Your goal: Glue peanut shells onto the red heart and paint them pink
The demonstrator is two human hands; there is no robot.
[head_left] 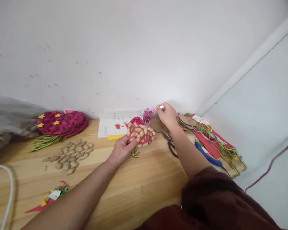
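My left hand (123,149) is closed on the lower edge of a red round piece covered with peanut shells (141,133), holding it just above the wooden table (139,185). My right hand (167,115) reaches toward the wall and pinches a thin white stick, probably a brush (160,107), whose tip is at a small jar of pink-red paint (148,113). A green-yellow cord loop (135,154) hangs under the peanut piece.
A stack of painted purple-red shell discs with yellow stars (62,122) lies at the left, loose peanut shells (70,155) in front of it. Paper sheets (115,123) lean by the wall. Cardboard rounds, scissors (171,145), red paper and coloured cords (218,143) crowd the right.
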